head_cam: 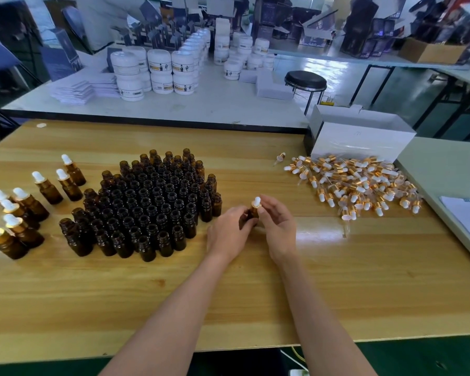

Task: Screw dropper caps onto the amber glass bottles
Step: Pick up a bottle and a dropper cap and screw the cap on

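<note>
My left hand point(229, 233) grips a small amber bottle point(253, 213) near the middle of the wooden table point(228, 299). My right hand point(278, 226) pinches the gold collar of the white-bulbed dropper cap point(256, 202) sitting on that bottle's neck. Most of the bottle is hidden by my fingers. A dense cluster of open amber bottles point(149, 204) stands to the left of my hands. Several capped bottles point(25, 210) stand at the far left. A heap of loose dropper caps point(356, 183) lies to the right.
A white cardboard box point(364, 137) stands behind the cap heap. A grey board with a paper sheet point(461, 213) lies along the right edge. Beyond is a white table point(201, 104) with white jars point(158, 71) and a black stool point(305, 81).
</note>
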